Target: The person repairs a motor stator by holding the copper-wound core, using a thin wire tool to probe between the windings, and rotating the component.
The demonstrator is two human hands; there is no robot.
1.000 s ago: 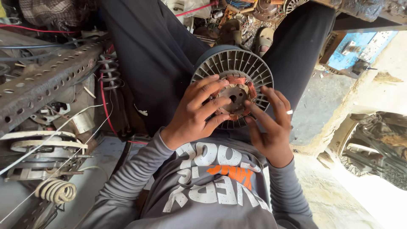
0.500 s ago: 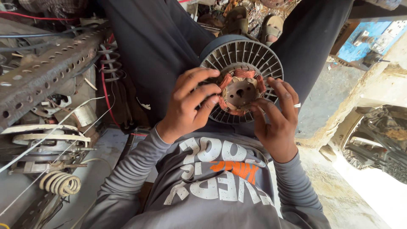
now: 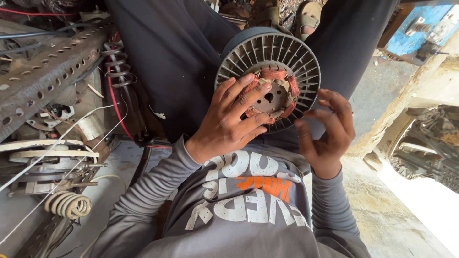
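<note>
Your left hand [image 3: 227, 126] lies spread on the motor stator [image 3: 269, 93], fingers [image 3: 248, 98] pressing its face and rim rather than clenched round it. Your right hand [image 3: 327, 131] hangs just beside it, fingers curled loosely and grasping nothing. The stator sits in your lap between your dark-trousered legs [image 3: 177, 62], its copper windings [image 3: 273, 74] ringed by grey fins [image 3: 301, 57]. With only one flat hand steadying it, the stator could tip or roll off your lap, and fingertips dragged across the windings could nick their coating. To your left, loose white wires [image 3: 57, 143], a red cable [image 3: 114, 102] and a coiled spring [image 3: 69, 204] could snag a sleeve.
</note>
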